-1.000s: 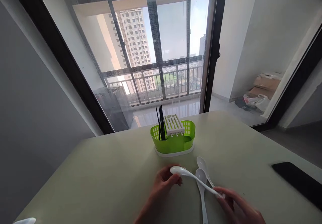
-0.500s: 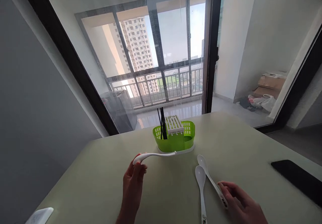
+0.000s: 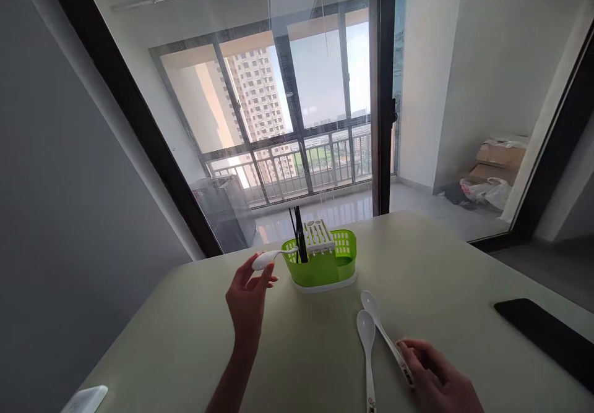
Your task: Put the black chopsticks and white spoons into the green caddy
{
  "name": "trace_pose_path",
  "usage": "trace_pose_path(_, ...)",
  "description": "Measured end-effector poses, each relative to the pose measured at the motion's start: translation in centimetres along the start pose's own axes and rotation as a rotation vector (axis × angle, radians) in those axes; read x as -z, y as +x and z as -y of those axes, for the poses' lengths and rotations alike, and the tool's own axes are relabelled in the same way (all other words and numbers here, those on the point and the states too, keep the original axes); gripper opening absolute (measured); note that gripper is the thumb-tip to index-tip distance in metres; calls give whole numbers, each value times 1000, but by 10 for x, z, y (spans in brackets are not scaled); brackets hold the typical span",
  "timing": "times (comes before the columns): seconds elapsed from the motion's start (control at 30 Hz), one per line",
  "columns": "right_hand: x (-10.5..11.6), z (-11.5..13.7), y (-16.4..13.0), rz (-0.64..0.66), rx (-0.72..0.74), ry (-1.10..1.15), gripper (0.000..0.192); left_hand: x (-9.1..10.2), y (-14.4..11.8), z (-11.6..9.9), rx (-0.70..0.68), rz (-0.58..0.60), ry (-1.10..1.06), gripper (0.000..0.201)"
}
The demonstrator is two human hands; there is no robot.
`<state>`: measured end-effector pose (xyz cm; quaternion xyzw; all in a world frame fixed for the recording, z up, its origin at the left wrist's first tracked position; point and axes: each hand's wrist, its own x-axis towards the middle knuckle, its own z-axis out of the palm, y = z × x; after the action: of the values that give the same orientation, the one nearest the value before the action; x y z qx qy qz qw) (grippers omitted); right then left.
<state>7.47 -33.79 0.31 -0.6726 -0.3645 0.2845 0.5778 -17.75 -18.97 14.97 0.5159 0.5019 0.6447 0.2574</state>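
My left hand (image 3: 248,298) holds a white plastic spoon (image 3: 273,256) by its bowl end, raised above the table, with the handle pointing right toward the green cutlery basket (image 3: 322,264). The basket carries a white slotted rack (image 3: 319,237) and several black chopsticks (image 3: 298,235) standing upright. Two more white spoons (image 3: 369,345) lie on the table to the right. My right hand (image 3: 436,381) rests on the handle of the right-hand spoon (image 3: 387,340), fingers curled over it.
The pale table (image 3: 195,351) runs to a glass door with a balcony behind. A black phone (image 3: 547,339) lies at the right edge. A white object (image 3: 86,399) sits at the near left corner. Boxes and bags (image 3: 487,172) lie on the floor beyond.
My left hand took the spoon from over the other two, carried it left and up, then toward the basket. My right hand let go of it and settled on another spoon's handle.
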Motion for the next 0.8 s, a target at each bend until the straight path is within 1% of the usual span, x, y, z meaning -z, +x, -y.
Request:
trace_pose_path(0.13, -1, -4, 1, 5, -12, 11, 44, -27, -4, 12, 25, 76, 48, 57)
trace_pose_path(0.3, 0, -7, 1, 33, -35, 30, 45, -47, -8, 26, 33, 104, 142, 62)
trace_pose_path(0.47, 2, -6, 2, 67, -12, 16, 45, -60, -13, 39, 27, 96, 241, 63)
trace_pose_path(0.63, 3, -7, 2, 75, 9, -47, 47, -71, -19, 52, 24, 113, 248, 67)
trace_pose_path(0.73, 2, -8, 2, 69, 2, -56, 47, -72, -22, 53, 10, 144, 250, 62)
trace_pose_path(0.8, 1, -7, 1, 55, 5, -44, 48, -69, -28, 54, -28, 143, 240, 58)
